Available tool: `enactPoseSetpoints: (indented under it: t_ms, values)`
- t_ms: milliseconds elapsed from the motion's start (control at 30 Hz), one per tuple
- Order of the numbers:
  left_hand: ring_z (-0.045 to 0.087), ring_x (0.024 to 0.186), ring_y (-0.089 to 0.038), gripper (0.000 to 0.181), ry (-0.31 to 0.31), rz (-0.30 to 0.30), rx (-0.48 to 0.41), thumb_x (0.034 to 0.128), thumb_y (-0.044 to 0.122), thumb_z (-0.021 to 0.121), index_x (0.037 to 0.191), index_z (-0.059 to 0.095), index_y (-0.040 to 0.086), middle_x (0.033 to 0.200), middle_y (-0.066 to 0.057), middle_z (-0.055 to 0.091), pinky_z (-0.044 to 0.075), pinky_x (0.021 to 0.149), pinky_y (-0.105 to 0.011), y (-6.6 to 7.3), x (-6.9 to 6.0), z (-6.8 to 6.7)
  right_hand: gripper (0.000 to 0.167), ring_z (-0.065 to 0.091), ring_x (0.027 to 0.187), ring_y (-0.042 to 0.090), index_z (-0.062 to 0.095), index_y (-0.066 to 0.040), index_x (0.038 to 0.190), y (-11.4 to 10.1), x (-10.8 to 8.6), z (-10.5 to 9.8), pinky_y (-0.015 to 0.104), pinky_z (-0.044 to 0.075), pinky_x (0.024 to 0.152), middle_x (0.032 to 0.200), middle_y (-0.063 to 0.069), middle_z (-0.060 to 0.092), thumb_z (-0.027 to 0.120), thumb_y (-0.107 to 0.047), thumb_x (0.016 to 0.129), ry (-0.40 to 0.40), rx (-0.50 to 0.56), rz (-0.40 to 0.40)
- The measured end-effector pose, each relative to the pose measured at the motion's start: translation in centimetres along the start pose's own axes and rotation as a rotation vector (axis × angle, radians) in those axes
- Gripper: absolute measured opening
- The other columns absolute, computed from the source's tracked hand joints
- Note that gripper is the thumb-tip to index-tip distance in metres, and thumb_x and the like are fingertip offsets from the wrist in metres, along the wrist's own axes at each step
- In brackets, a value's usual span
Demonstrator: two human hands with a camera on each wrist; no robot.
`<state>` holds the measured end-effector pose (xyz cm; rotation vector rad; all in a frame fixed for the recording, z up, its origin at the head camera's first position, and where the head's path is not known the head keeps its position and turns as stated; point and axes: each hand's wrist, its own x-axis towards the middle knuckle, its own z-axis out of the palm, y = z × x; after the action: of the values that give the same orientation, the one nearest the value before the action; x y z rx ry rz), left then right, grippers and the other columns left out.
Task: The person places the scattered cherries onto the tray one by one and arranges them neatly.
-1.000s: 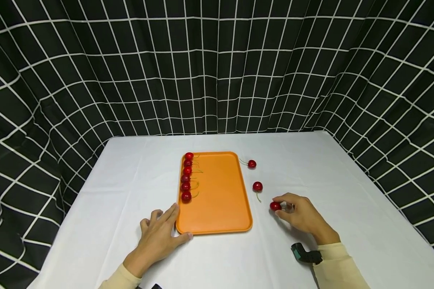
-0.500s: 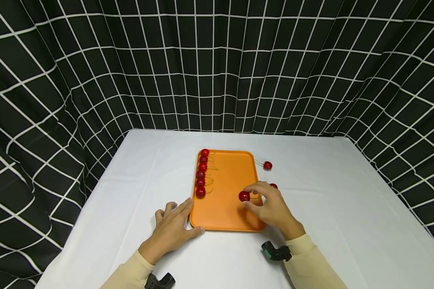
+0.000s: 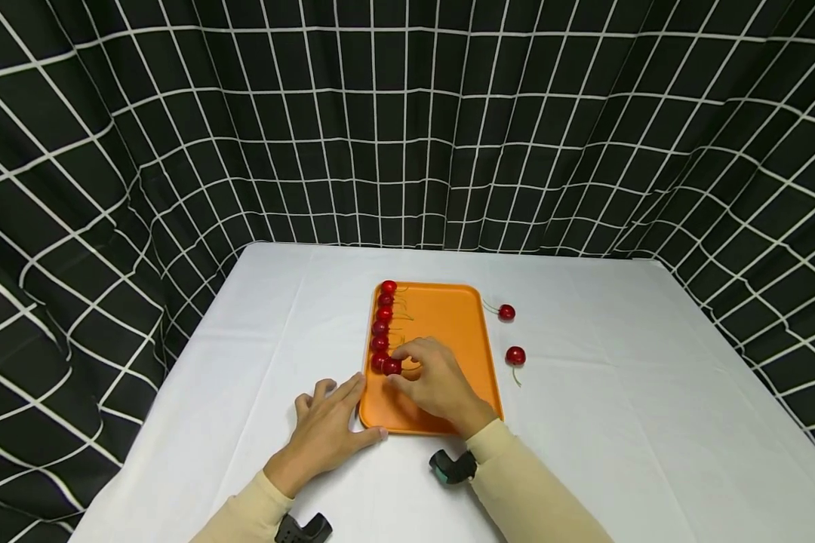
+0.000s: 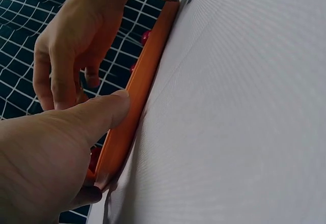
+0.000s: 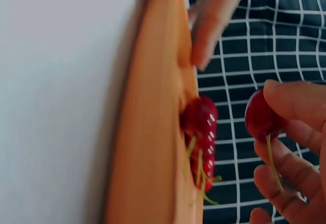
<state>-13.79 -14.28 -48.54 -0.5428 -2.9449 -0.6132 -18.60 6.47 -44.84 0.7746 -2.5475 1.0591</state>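
My right hand [image 3: 441, 386] pinches a dark red cherry [image 3: 392, 366] between thumb and fingertips, over the left side of the orange tray [image 3: 448, 317]. In the right wrist view the held cherry [image 5: 261, 114] has its thin green stem trailing down, apart from the row of cherries [image 5: 200, 114]. That row [image 3: 383, 314] runs along the tray's left rim, stems pointing right. My left hand [image 3: 330, 430] rests at the tray's near left corner, fingers along the left edge. In the left wrist view its thumb [image 4: 114, 107] lies against the orange rim [image 4: 145, 76].
Right of the tray, two loose cherries lie on the white cloth: one farther back [image 3: 506, 312], one nearer [image 3: 515, 356]. A black curtain with white grid lines [image 3: 407, 136] stands behind and beside the table [image 3: 604, 392].
My right hand has picked a cherry off the cloth right of the tray and carried it left, over the tray to the row's near end. The left hand stays at the tray's corner.
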Motion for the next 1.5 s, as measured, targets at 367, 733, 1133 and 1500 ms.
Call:
enactPoseSetpoints:
  t_ms: [367,733,1133,1500]
  values:
    - [0.036,0.123,-0.036,0.094,0.006,0.009,0.013,0.0770,0.069,0.064,0.144,0.046,0.005,0.146,-0.005,0.045,0.023,0.086,-0.055,0.0,0.1,0.0,0.027,0.055,0.083,0.014,0.074,-0.013,0.099,-0.8,-0.1,2.4,0.031,0.045,0.075,0.098,-0.005,0.069,0.084,-0.024,0.076,0.005,-0.161,0.009]
    - [0.036,0.123,-0.038,0.092,0.014,0.007,0.002,0.0763,0.064,0.069,0.142,0.047,0.003,0.144,-0.007,0.047,0.023,0.086,-0.055,0.1,0.1,-0.1,0.020,0.052,0.075,0.012,0.075,-0.015,0.093,-0.9,0.1,3.2,0.032,0.042,0.070,0.084,-0.007,0.065,0.083,-0.024,0.076,-0.039,-0.247,-0.018]
    - [0.035,0.124,-0.038,0.092,0.012,0.003,0.007,0.0767,0.064,0.069,0.143,0.047,0.004,0.144,-0.005,0.047,0.023,0.087,-0.055,0.1,0.0,-0.2,0.021,0.055,0.080,0.013,0.075,-0.018,0.095,-0.8,0.3,3.5,0.035,0.039,0.070,0.089,-0.007,0.067,0.083,-0.024,0.076,-0.018,-0.253,-0.053]
    - [0.035,0.124,-0.037,0.091,0.005,0.003,0.005,0.0785,0.065,0.066,0.143,0.047,0.004,0.144,-0.007,0.046,0.023,0.087,-0.054,0.0,-0.2,-0.2,0.024,0.054,0.082,0.016,0.075,-0.017,0.095,-0.8,0.4,3.0,0.036,0.038,0.073,0.094,-0.006,0.069,0.082,-0.030,0.077,0.018,-0.251,-0.046]
